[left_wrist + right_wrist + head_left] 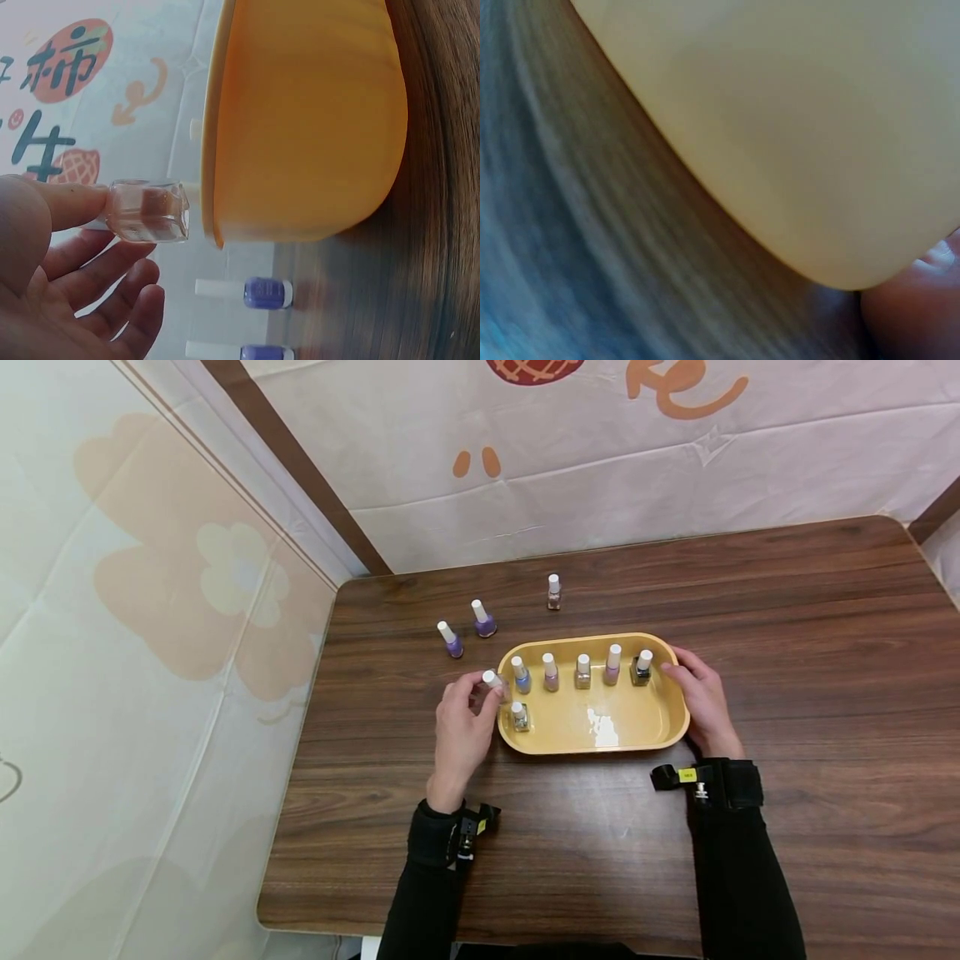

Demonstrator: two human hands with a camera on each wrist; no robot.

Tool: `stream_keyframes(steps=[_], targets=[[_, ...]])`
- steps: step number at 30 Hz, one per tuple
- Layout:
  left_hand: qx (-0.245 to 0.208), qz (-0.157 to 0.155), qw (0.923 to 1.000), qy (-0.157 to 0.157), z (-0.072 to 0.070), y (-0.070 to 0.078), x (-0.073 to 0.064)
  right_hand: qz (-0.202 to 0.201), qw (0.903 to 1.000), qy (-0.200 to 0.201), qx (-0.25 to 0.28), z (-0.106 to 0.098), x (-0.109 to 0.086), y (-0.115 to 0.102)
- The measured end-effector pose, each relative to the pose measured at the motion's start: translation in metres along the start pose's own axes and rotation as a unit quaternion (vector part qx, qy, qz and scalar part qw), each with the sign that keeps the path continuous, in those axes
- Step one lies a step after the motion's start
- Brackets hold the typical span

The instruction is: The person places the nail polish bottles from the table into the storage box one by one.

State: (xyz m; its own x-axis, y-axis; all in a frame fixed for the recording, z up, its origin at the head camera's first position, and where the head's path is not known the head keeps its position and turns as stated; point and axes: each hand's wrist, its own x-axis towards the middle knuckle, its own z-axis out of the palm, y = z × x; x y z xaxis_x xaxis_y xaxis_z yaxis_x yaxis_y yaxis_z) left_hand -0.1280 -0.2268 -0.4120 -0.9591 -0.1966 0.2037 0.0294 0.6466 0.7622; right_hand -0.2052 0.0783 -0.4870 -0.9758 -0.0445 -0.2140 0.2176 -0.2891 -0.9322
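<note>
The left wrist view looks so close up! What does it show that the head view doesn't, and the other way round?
Only the left wrist view shows the dark lettering on the wall cloth.

Only the head view shows the right hand gripping the yellow tray, and the tray's inside, where six bottles sit.

Both show the left hand pinching a white-capped bottle, the tray, two purple bottles and the wooden table.

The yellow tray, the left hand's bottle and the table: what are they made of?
The tray looks like glossy plastic: smooth curves, a bright reflection inside. The bottle is probably glass, its walls clear and shiny. The table may be wood or laminate: brown grain, slight sheen.
</note>
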Motion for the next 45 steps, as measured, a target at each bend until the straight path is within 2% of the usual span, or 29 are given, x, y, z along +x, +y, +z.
stream_keyframes(steps=[18,26,34,40,45], targets=[[0.02,0.019,0.9993,-0.026,0.018,0.006,-0.003,-0.001,0.9999,0.001,0.011,0.0,0.0,0.0],[0.025,0.051,0.9978,-0.035,0.023,0.009,-0.005,0.004,1.0,0.002,-0.001,0.0,-0.001,-0.001],[0.029,0.066,0.9961,-0.052,0.028,0.01,-0.004,0.01,0.9998,0.004,-0.015,0.0,0.0,-0.001],[0.037,0.093,0.9938,-0.049,0.033,0.009,-0.005,0.001,1.0,0.005,-0.008,0.0,0.001,0.001],[0.046,0.1,0.9925,-0.053,0.036,0.006,-0.005,-0.001,1.0,0.005,0.004,0.0,0.001,0.001]])
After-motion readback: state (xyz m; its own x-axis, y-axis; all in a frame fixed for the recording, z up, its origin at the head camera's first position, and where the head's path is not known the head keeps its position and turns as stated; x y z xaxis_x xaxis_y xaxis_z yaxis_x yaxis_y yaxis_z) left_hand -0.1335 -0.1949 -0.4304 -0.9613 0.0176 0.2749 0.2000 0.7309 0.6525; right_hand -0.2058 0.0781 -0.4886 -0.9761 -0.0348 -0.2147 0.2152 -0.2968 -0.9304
